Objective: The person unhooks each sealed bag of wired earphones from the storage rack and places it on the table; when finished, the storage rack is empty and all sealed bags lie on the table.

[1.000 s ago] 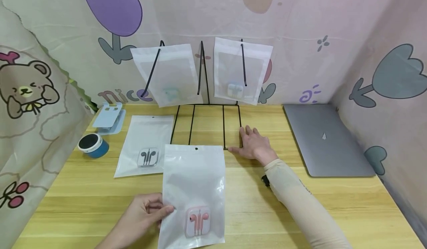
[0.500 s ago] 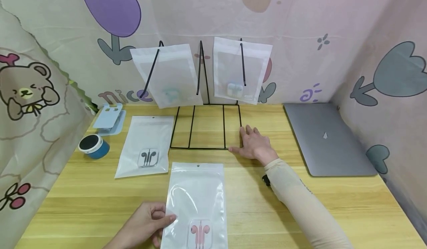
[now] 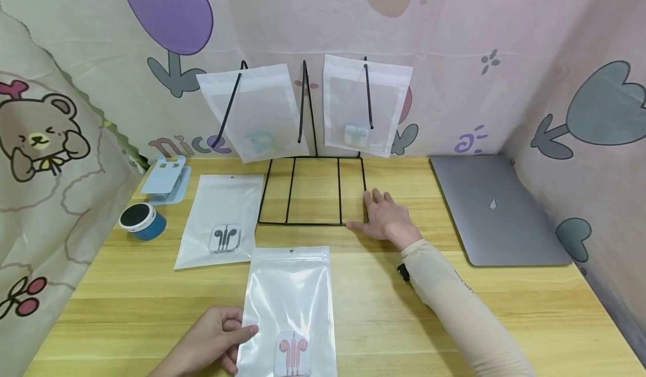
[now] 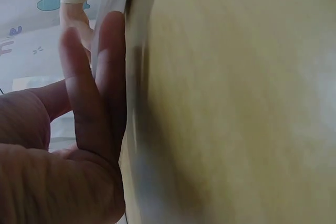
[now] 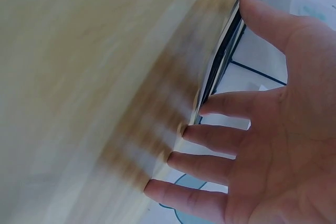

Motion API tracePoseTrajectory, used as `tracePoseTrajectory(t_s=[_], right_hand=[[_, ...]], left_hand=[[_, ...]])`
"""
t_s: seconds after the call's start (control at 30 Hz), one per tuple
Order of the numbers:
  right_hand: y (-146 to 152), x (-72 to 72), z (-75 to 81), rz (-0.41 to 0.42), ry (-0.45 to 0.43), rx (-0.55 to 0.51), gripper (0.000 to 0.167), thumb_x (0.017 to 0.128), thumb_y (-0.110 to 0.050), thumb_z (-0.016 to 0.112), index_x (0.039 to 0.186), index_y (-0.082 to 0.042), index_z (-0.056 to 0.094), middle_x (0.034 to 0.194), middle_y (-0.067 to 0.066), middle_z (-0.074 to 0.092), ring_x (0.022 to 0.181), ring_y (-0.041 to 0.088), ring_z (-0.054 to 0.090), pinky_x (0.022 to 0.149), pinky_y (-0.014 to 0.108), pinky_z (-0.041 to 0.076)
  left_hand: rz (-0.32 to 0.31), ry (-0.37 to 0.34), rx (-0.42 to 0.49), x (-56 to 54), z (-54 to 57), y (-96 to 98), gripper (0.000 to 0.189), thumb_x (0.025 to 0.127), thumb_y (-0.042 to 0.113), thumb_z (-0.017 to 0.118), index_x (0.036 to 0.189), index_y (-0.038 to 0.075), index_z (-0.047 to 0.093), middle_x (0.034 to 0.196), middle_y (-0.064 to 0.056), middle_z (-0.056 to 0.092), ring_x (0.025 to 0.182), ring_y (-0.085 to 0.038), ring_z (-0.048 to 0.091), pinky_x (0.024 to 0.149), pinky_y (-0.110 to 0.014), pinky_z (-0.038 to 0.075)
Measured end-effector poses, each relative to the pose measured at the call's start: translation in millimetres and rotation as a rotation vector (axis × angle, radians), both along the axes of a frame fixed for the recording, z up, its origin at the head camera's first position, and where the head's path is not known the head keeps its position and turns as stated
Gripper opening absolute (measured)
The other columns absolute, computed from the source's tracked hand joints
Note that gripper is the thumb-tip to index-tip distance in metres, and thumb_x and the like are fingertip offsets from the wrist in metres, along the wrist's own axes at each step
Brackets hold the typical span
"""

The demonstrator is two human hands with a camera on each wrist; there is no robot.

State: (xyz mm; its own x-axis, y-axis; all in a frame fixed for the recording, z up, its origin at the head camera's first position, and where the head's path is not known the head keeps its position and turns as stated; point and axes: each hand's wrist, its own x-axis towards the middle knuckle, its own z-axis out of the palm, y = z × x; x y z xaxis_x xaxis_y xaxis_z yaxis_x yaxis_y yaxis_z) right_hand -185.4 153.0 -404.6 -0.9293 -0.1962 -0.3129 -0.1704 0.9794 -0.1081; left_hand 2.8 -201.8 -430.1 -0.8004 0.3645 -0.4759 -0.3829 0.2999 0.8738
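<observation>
In the head view my left hand (image 3: 212,338) pinches the left edge of a white zip pouch (image 3: 290,293) between thumb and fingers. Pink earphones (image 3: 292,353) in a clear square case show through the pouch, low at the front. My right hand (image 3: 386,220) has its fingers spread on the front right corner of a black wire display rack (image 3: 313,224). In the right wrist view the fingertips of the right hand (image 5: 252,129) meet the table beside the black wire. Two white pouches hang on the rack's prongs, a left pouch (image 3: 262,107) and a right pouch (image 3: 348,99).
Left of the rack lies another white pouch (image 3: 227,197) with dark earphones (image 3: 225,238). A blue jar (image 3: 148,226) with a dark top and a light blue folded stand (image 3: 164,178) are at far left. A closed grey laptop (image 3: 494,214) lies at right.
The pouch with pink earphones has come down and back toward me, tilting flatter, then shifted slightly left, with my left hand following. The right hand stays at the rack corner.
</observation>
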Motion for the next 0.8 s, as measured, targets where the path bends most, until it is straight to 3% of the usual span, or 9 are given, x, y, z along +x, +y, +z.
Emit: tracePoseTrajectory(t_s=[0.8], right_hand=[[2,-1.2,-0.5,0.001,0.0,-0.008,0.099,0.089,-0.074,0.046,0.158,-0.01,0.017,0.162,0.017,0.012,0.145,0.042,0.016,0.1,0.066,0.036]], left_hand=[[0.059,-0.03,-0.039,-2.8,-2.0,-11.3,0.025,0.096,0.022,0.067,0.096,-0.003,0.062,0.067,-0.008,0.064,0.054,-0.017,0.06,0.053,-0.035,0.057]])
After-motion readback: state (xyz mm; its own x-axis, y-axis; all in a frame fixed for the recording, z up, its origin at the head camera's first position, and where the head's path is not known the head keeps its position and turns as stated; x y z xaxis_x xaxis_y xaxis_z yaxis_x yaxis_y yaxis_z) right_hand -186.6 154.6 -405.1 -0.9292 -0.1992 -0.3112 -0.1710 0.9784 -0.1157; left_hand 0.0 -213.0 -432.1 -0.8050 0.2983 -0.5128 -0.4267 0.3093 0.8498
